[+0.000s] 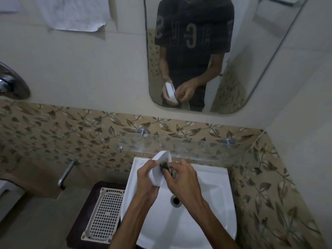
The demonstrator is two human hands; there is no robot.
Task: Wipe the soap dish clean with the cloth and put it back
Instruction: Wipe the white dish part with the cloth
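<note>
A white oval soap dish (pixel 159 168) is held tilted on edge above the back of the white sink (pixel 212 203). My left hand (pixel 145 178) grips it from the left side. My right hand (pixel 181 178) presses a crumpled dark grey cloth (pixel 166 168) into the dish's hollow. Most of the cloth is hidden under my fingers. The mirror (pixel 251 51) reflects both hands with the dish.
A glass shelf (pixel 206 146) on metal pegs runs just behind the dish. A white perforated tray (pixel 103 214) lies on a dark mat left of the sink. A metal tap (pixel 66 174) sticks out of the leaf-patterned tiles at left. The drain (pixel 175 200) sits below my wrists.
</note>
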